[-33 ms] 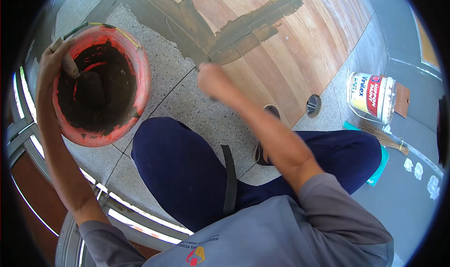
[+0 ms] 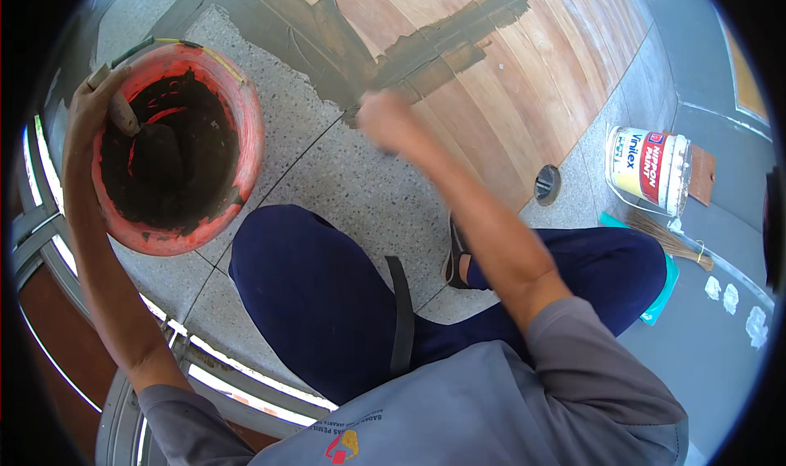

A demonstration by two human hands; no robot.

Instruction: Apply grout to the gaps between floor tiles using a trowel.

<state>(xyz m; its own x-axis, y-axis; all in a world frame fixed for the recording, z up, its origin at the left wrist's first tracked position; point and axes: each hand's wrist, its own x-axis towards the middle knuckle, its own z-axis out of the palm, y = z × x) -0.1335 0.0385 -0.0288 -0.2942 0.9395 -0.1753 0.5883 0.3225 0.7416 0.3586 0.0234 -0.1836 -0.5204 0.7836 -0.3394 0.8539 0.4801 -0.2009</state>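
Note:
Wet grey mortar (image 2: 192, 167) fills much of a red bucket (image 2: 250, 130) at the left. My left hand (image 2: 97, 98) is closed over the bucket's far-left rim. Close by its fingers, the pale handle of a trowel (image 2: 123, 114) leans inside, its coated blade lying in the mortar. My right hand (image 2: 389, 122) is a blurred fist low over the floor, at the near end of a smeared grey strip (image 2: 417, 65) on wood-look tiles (image 2: 499, 106). Whatever that fist grips is hidden beneath it; only a dark edge shows there.
Speckled grey tiles (image 2: 344, 188) lie before my bent knees. A round floor drain (image 2: 547, 184) sits at the tiles' right edge. A white paint pail (image 2: 651, 167) and a stick broom (image 2: 671, 241) are by the right wall. Metal railing (image 2: 49, 229) runs along the left.
My right hand has moved a little to the right, away from the bucket, along the floor. My left hand and the bucket stay where they were.

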